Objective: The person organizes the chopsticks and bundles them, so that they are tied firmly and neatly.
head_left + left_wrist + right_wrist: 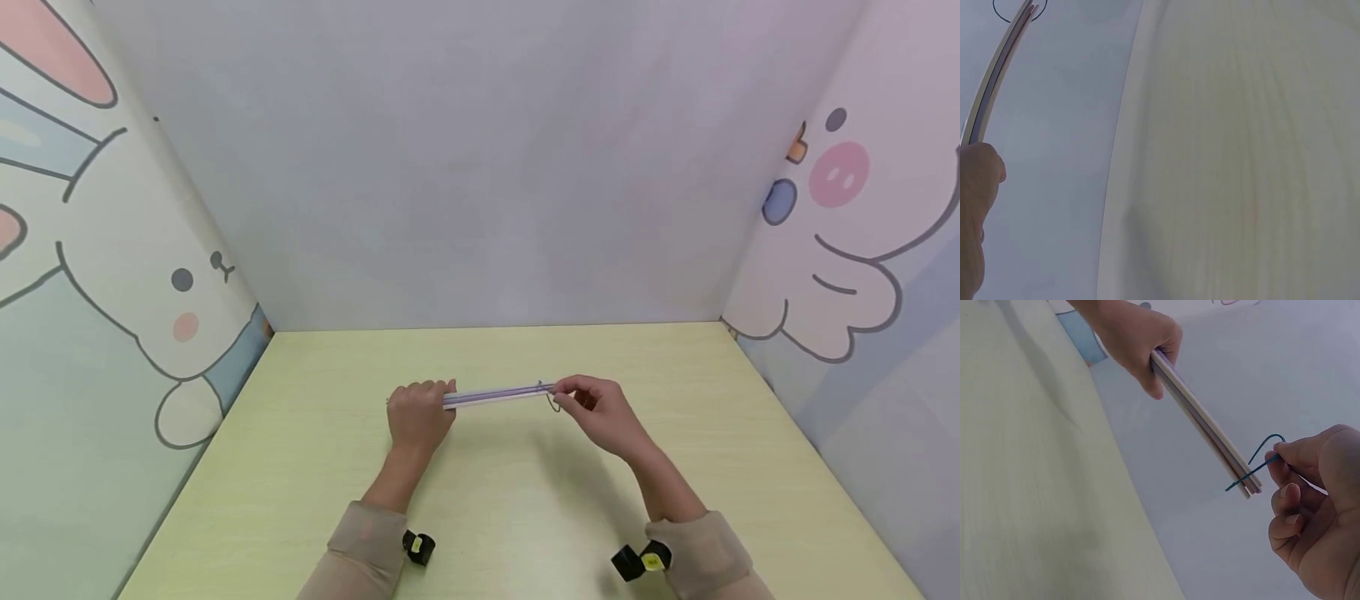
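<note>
"There's a plain grey wall (480, 167) at the back and a pale yellow surface (480, 508) in front of it. What's held over that?"

"A slim bundle of straight sticks (1205, 425), raised off the surface, between the two hands."

"How do they look?"

"Long and thin, mostly pale, with a purplish tone along the middle. They lie close side by side, and their tips don't quite line up. A thin dark teal cord (1263, 465) crosses them near those tips and bends into a curve; I can't tell whether it goes all the way round."

"And each grip?"

"The left hand (420, 414) is wrapped firmly around the sticks at the other end. The right hand (603, 417) pinches the cord between thumb and finger, just beside the tips."

"Farther out?"

"A black block (418, 547) at the left wrist, another at the right, beside beige sleeves (367, 533). On the side walls, a cartoon rabbit (150, 283) at left, a cartoon pig (888, 187) at right."
</note>
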Tool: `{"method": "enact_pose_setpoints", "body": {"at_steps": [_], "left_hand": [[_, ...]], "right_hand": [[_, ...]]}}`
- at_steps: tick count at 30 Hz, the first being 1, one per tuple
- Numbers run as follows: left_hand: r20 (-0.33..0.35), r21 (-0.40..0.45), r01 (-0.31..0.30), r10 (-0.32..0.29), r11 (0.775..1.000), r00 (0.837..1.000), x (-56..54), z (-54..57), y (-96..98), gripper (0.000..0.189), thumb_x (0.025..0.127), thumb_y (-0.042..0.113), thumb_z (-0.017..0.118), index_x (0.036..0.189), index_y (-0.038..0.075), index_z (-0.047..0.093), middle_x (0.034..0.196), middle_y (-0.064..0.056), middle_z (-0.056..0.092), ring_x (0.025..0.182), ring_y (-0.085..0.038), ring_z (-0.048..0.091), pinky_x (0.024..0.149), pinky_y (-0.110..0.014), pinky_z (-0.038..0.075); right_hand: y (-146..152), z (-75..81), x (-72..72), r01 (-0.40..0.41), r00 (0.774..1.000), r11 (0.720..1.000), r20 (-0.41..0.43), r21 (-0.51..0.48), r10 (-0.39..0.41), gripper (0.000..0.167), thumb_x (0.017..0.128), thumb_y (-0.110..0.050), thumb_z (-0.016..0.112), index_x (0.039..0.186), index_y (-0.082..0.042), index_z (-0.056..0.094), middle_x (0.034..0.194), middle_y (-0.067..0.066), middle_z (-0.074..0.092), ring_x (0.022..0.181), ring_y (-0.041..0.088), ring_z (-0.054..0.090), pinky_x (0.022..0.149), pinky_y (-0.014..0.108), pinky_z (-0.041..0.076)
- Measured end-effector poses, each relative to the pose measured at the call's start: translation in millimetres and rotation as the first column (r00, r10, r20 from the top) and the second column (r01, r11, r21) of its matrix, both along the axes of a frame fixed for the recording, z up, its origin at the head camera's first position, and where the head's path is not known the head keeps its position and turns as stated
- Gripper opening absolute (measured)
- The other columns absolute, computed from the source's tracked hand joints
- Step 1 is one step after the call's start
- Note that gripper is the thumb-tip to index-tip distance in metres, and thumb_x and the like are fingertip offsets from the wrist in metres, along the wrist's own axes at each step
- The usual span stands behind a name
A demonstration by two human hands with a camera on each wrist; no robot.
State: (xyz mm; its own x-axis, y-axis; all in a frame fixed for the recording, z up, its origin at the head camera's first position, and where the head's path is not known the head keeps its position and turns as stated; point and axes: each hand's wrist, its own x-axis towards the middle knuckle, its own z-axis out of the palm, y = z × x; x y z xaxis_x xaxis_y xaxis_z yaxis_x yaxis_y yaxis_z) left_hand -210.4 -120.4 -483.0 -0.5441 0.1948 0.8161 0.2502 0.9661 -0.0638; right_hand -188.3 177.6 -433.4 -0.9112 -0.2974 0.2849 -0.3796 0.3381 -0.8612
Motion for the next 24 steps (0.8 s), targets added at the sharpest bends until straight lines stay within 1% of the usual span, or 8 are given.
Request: {"method": "enact_pose_setpoints", "body": {"at_steps": [6, 8, 12, 15, 17, 19, 22, 24], "left_hand": [[-0.01, 0.034, -0.022, 0.022, 0.999, 1.0, -0.4, -0.1, -1.1, 0.028, 0.082, 0.022, 0.078, 0.061, 0.008, 0.067, 0.048, -0.001, 0.056, 0.038, -0.017, 0.041, 0.042, -0.032, 0.035], [-0.01, 0.045, -0.029, 0.03, 0.999, 1.0, 0.0, 0.6, -1.0, 0.028, 0.082, 0.022, 0.077, 0.061, 0.008, 0.066, 0.048, -0.001, 0.055, 0.037, -0.017, 0.039, 0.041, -0.032, 0.034], [-0.022, 0.063, -0.037, 0.039, 0.997, 0.999, 0.2, 3.0, -0.8, 0.029, 0.085, 0.022, 0.072, 0.061, 0.008, 0.065, 0.047, -0.002, 0.053, 0.037, -0.018, 0.038, 0.041, -0.033, 0.033], [-0.053, 0.081, -0.027, 0.032, 0.996, 0.998, -0.4, 5.4, -0.9, 0.031, 0.086, 0.021, 0.068, 0.059, 0.008, 0.063, 0.046, -0.002, 0.051, 0.037, -0.019, 0.037, 0.04, -0.034, 0.032], [-0.086, 0.091, -0.015, 0.023, 0.996, 0.996, -1.0, 7.6, -0.9, 0.032, 0.086, 0.021, 0.067, 0.057, 0.008, 0.06, 0.045, -0.002, 0.049, 0.036, -0.019, 0.035, 0.039, -0.033, 0.03], [-0.121, 0.102, -0.001, 0.014, 0.995, 0.993, -1.1, 10.5, -0.8, 0.034, 0.085, 0.02, 0.066, 0.055, 0.009, 0.056, 0.045, -0.001, 0.048, 0.036, -0.018, 0.033, 0.039, -0.032, 0.028], [-0.153, 0.115, 0.003, 0.014, 0.993, 0.988, -1.1, 15.0, -0.8, 0.037, 0.086, 0.02, 0.065, 0.052, 0.011, 0.051, 0.044, -0.001, 0.045, 0.037, -0.016, 0.03, 0.039, -0.031, 0.025], [-0.163, 0.121, -0.002, 0.022, 0.993, 0.986, -0.9, 16.9, -0.8, 0.04, 0.086, 0.02, 0.063, 0.051, 0.012, 0.048, 0.043, 0.0, 0.042, 0.038, -0.014, 0.027, 0.04, -0.031, 0.024]], "right_hand": [[-2, -9.7, 2.9, -0.145, 0.987, 0.987, -0.058, 0.065, 0.149, 0.009, 0.098, -0.01, 0.066, 0.1, -0.017, 0.071, 0.079, -0.003, 0.062, 0.058, 0.009, 0.045, 0.052, 0.025, 0.04], [-2, -13.8, 3.1, -0.211, 0.974, 0.976, -0.076, 0.058, 0.215, 0.013, 0.099, -0.007, 0.064, 0.101, -0.018, 0.07, 0.083, -0.003, 0.064, 0.06, 0.011, 0.048, 0.054, 0.026, 0.042], [-6, -20.4, 2.6, -0.34, 0.933, 0.94, -0.121, 0.009, 0.339, 0.019, 0.101, 0.0, 0.056, 0.1, -0.017, 0.063, 0.103, 0.003, 0.07, 0.068, 0.023, 0.058, 0.06, 0.03, 0.049], [-8, -23.4, 2.4, -0.385, 0.916, 0.923, -0.127, -0.012, 0.381, 0.019, 0.102, 0.001, 0.053, 0.1, -0.016, 0.061, 0.11, 0.007, 0.07, 0.072, 0.027, 0.06, 0.063, 0.031, 0.05], [-9, -24.8, 3.0, -0.381, 0.921, 0.924, -0.099, -0.034, 0.376, 0.017, 0.103, 0.0, 0.051, 0.102, -0.012, 0.062, 0.107, 0.01, 0.07, 0.072, 0.026, 0.06, 0.063, 0.031, 0.049], [-10, -26.6, 3.5, -0.352, 0.936, 0.933, -0.054, -0.079, 0.348, 0.016, 0.105, -0.001, 0.048, 0.107, -0.006, 0.063, 0.102, 0.015, 0.07, 0.069, 0.026, 0.062, 0.064, 0.032, 0.051], [-12, -28.6, 4.7, -0.252, 0.964, 0.952, 0.039, -0.171, 0.262, 0.018, 0.107, -0.006, 0.046, 0.112, 0.003, 0.061, 0.093, 0.022, 0.07, 0.063, 0.026, 0.065, 0.063, 0.035, 0.055], [-16, -29.7, 5.6, -0.177, 0.976, 0.961, 0.091, -0.214, 0.2, 0.021, 0.107, -0.011, 0.048, 0.112, 0.005, 0.06, 0.086, 0.024, 0.07, 0.057, 0.025, 0.065, 0.059, 0.036, 0.056]]}}
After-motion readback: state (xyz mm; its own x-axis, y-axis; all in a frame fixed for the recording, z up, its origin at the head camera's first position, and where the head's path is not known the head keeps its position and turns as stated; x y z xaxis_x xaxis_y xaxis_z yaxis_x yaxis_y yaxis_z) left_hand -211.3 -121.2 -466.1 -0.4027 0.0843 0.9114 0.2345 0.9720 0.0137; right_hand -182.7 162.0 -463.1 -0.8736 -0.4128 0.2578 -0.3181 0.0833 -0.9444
